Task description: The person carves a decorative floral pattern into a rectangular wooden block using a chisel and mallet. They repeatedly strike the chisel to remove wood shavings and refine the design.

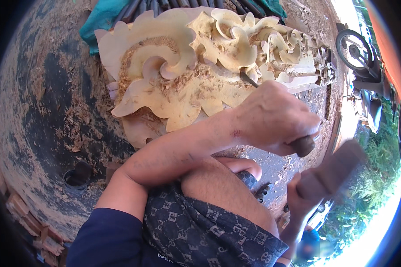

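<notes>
A pale wooden carving [182,89] with curling leaf and scroll shapes lies in front of me, wood chips caught in its hollows. My left hand [276,118] is closed round the handle of a carving gouge [249,80]. The gouge's dark metal blade slants onto the carving's right half, near a rounded scroll; the butt of its wooden handle sticks out below the fist. Lower right, my right hand [298,196] grips a brown wooden mallet [332,171], raised apart from the gouge. The mallet head is smeared by motion.
Many chisels [165,5] lie in a row on teal cloth [96,24] behind the carving. A dark cup [78,175] stands on the chip-strewn floor at left. Wood offcuts [35,222] lie lower left. A motorcycle wheel [354,49] shows at far right.
</notes>
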`<state>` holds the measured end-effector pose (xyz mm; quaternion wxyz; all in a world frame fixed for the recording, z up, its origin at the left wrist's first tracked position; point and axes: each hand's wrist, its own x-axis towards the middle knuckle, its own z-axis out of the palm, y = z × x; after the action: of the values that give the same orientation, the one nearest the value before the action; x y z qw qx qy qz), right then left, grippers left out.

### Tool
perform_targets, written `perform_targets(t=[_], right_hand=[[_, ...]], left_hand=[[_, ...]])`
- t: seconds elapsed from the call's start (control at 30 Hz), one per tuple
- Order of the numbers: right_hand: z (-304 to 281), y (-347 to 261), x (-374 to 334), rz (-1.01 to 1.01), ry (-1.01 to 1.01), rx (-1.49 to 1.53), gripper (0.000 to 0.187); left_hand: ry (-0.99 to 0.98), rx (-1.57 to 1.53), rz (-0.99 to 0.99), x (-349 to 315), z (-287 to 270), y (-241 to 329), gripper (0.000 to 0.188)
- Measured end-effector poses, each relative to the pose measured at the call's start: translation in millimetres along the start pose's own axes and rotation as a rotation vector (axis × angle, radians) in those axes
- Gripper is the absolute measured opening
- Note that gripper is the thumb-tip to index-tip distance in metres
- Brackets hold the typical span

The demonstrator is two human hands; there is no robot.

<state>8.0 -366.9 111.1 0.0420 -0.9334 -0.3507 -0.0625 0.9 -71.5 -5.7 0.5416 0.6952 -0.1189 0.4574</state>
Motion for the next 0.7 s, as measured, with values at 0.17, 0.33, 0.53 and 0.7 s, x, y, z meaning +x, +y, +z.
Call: perform_targets(t=[0.17, 0.33, 0.53, 0.7], right_hand=[[-7, -46, 23, 0.174, 0.138, 0.179, 0.049], [0, -46, 43, 0.009, -0.139, 0.269, 0.067], [41, -22, -26, 0.645, -0.134, 0.629, 0.052], [101, 36, -118, 0.786, -0.259, 0.816, 0.047]], left_hand=[[0.062, -0.093, -0.044, 10, -12, -12, 0.023], [0.005, -0.11, -0.174, 5, -45, 9, 0.022], [0.302, 0.062, -0.376, 28, -106, 76, 0.032], [-0.431, 0.406, -0.714, 41, -128, 83, 0.02]])
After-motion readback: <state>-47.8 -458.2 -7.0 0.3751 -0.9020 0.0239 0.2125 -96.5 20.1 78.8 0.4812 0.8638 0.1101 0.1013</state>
